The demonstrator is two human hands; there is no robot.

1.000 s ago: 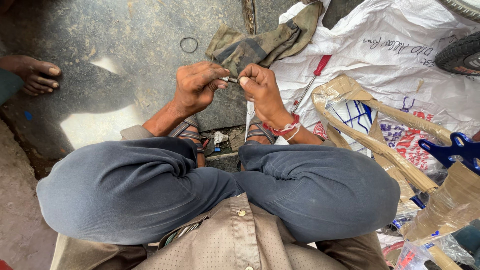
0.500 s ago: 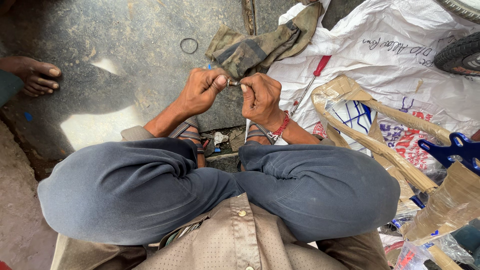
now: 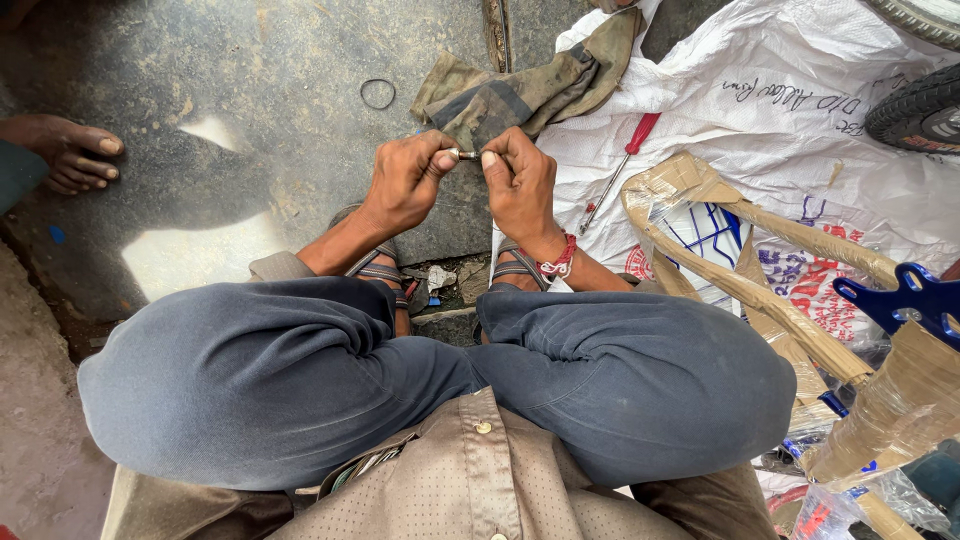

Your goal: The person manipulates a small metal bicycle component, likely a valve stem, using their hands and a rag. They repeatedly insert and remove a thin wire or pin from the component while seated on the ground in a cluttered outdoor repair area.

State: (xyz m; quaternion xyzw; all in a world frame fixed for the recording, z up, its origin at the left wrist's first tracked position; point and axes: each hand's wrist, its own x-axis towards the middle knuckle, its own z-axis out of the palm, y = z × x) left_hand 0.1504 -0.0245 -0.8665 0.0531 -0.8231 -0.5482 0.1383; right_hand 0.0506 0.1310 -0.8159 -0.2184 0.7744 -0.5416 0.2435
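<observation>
Both grips closed, thumb and forefinger pinching opposite ends of one small metal part [image 3: 466,155], held in the air between left hand [image 3: 405,185] and right hand [image 3: 520,185], above the concrete floor [image 3: 250,120] and just near of the crumpled cloth [image 3: 530,90].

Largest first: white woven sack [image 3: 800,110] spread to the right, cardboard-wrapped frame [image 3: 760,290] lying on it, tyre [image 3: 920,110] at the far right edge. Then a red-handled screwdriver [image 3: 625,165] on the sack just right of the right hand, a small black rubber ring [image 3: 377,94] on the floor to the far left of the cloth, someone else's bare foot [image 3: 65,150] at the left edge.

For doing the step well, likely: keep both pinches firm and in line, turn from the fingertips only, hold low over the floor so a dropped piece stays near.

Part itself: short, slim, silvery, mostly hidden by fingertips; exact kind too small to tell.
</observation>
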